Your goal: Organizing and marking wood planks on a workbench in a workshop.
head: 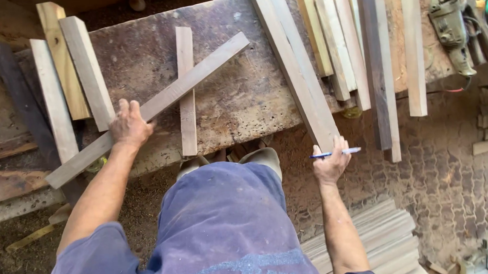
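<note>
1. My left hand (pixel 128 127): grip closed, palm down, around the long diagonal slat (pixel 149 109), taken at its lower third. Arm stretched forward and a little outward.
2. Diagonal slat: lies on the counter (pixel 236 93), long axis running from the lower left, where its end overhangs the counter edge, up to the right. It crosses over the short upright slat (pixel 186 90) and touches it there.
3. My right hand (pixel 329 163): grip closed on a blue pen (pixel 337 152), held level with its tip pointing right. Fingertips rest at the near end of the wide plank (pixel 295 63), which overhangs the counter edge and leans away up to the left.
4. Relative to the diagonal slat: my left hand is on it; my right hand is well apart, off to the right.
5. Left of the diagonal slat: a pale slat (pixel 87 70) among several leaning boards.
6. Far right of it: a bundle of slats (pixel 360 44), then a power tool (pixel 450 26) at the counter's corner.
7. Below, on the ground by my right arm: a stack of pale strips (pixel 385 237).
</note>
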